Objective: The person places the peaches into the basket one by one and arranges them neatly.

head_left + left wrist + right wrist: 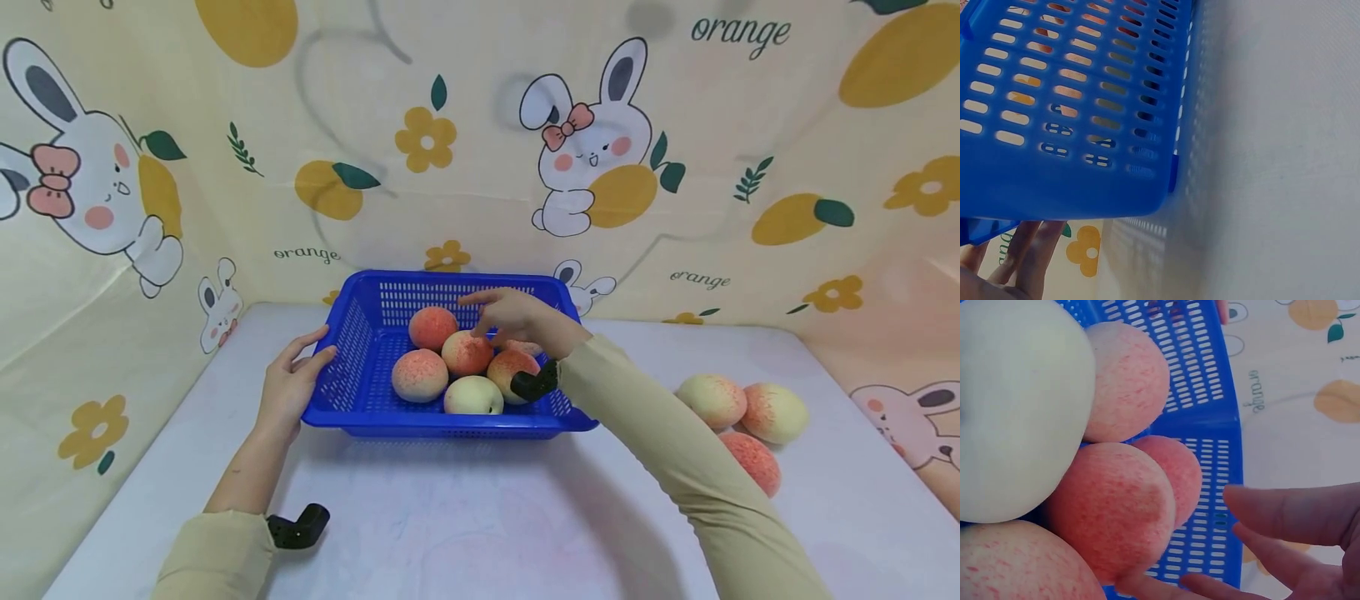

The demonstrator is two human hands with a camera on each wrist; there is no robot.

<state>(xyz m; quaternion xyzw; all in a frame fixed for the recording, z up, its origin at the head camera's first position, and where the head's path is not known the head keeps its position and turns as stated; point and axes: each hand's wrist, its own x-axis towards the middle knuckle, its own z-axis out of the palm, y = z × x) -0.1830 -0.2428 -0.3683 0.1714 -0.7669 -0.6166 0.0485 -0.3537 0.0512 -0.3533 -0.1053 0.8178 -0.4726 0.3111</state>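
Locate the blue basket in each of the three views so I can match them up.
Head: the blue basket sits centre frame on the white table, with peaches inside.
Left wrist: its slotted side wall fills the upper left, seen from outside.
Right wrist: its slotted wall runs from top centre down behind the peaches.
Shared landmark: the basket's rows of slots.

- My left hand [288, 385] is resting out ahead on the left, fingers lying straight and relaxed, thumb spread apart from them.
- In the left wrist view I am seeing only a few of its fingers [1019, 253], pointing straight.
- My left forearm is lying bare past a beige sleeve.
- My right hand [517, 318] is hovering palm down, index finger pointing left, the others loosely bent.
- My right arm is reaching in diagonally from the lower right, sleeved to the wrist.
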